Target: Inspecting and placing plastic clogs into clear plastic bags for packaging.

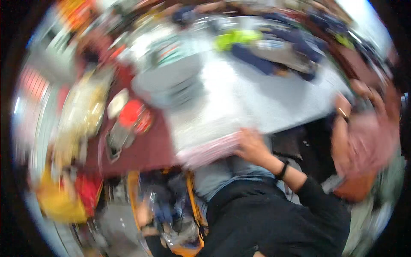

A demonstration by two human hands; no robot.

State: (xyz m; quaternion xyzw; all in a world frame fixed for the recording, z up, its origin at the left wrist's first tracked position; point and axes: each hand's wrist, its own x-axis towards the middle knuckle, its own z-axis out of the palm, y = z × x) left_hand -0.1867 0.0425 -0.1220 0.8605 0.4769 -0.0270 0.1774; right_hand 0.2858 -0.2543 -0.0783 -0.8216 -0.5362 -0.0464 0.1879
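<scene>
The whole picture is smeared by motion. My right hand (251, 145), on a black-sleeved arm with a dark wristband, grips the near edge of a pink checked cloth (209, 152). The cloth hangs over the front edge of a pale grey table (274, 98). A stack of folded grey garments (171, 81) lies further back on the table, to the left of my hand. My left hand does not show.
Another person in a pink top (368, 141) stands at the table's right side, one hand (342, 105) at its edge. Dark blue clothes (257, 60) and a lime-green item (235, 38) lie at the back. A dark red surface (145, 150) at left carries a red round thing (130, 113).
</scene>
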